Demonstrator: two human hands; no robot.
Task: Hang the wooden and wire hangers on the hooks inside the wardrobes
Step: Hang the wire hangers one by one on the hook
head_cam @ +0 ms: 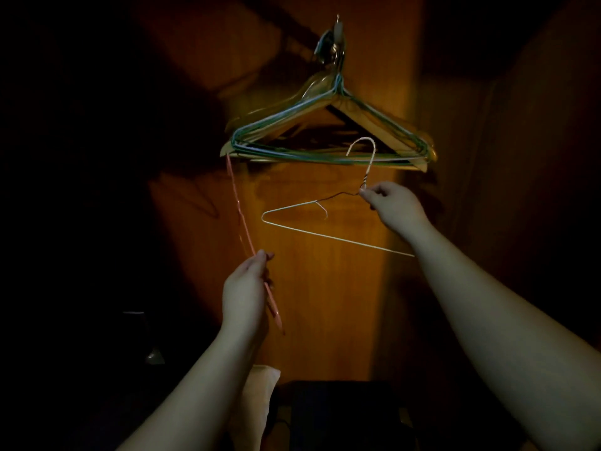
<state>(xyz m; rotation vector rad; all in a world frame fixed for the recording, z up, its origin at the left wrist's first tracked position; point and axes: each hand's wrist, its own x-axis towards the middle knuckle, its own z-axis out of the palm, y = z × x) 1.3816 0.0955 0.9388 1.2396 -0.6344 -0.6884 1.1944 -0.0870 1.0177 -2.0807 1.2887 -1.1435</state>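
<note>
The right hand (392, 203) pinches a white wire hanger (328, 236) at the twisted neck, just under its curved top, with the fingers (374, 192) curled narrow around the wire. This hanger hangs in the air in front of the wooden back wall (325, 304) of the wardrobe. Its triangle points to the left and its bottom wire runs down to the right, behind the right forearm. Its curved top reaches up in front of the lower bar of the hangers that are already on the hook.

The left hand (245, 291) holds a pink wire hanger (240, 222), seen almost from its edge, so it looks like a thin long line. The fingers of this hand are closed around the wire near its lower part. The upper end of the pink hanger comes close to the left corner of the hanging bundle; I cannot tell if it touches.

The hook (338, 30) sits high on the back wall. On it hangs a bundle of hangers (325, 131): several blue-green wire ones in front and wooden ones behind them, all close together.

At the bottom, between the two arms, a pale cloth thing (260, 395) lies in the dark; its kind is not clear.
</note>
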